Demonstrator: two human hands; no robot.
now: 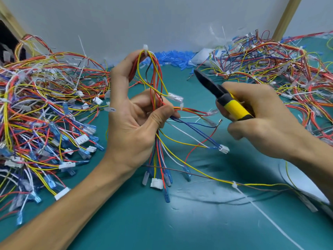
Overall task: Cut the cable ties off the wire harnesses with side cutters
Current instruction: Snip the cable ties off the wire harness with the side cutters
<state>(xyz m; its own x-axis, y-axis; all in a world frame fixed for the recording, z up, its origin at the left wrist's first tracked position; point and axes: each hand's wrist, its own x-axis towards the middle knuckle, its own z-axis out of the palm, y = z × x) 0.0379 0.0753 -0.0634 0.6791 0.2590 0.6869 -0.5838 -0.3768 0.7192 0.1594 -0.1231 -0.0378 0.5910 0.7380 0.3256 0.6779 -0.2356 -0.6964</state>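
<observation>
Pinches wire harness [154, 98] in curled left hand [133, 123], loop held upward, white cable tie [145, 47] at its top. Grips side cutters [225, 98] by yellow handles in right hand [261, 120], tips near loop, apart. Hemmed by tangled left pile [45, 105] and right pile [270, 65]; green mat [180, 222] open nearside.

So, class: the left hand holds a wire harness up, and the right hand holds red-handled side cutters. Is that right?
No. The head view shows the side cutters in the right hand have yellow-and-black handles, not red. The left hand does hold the wire harness up.
</observation>
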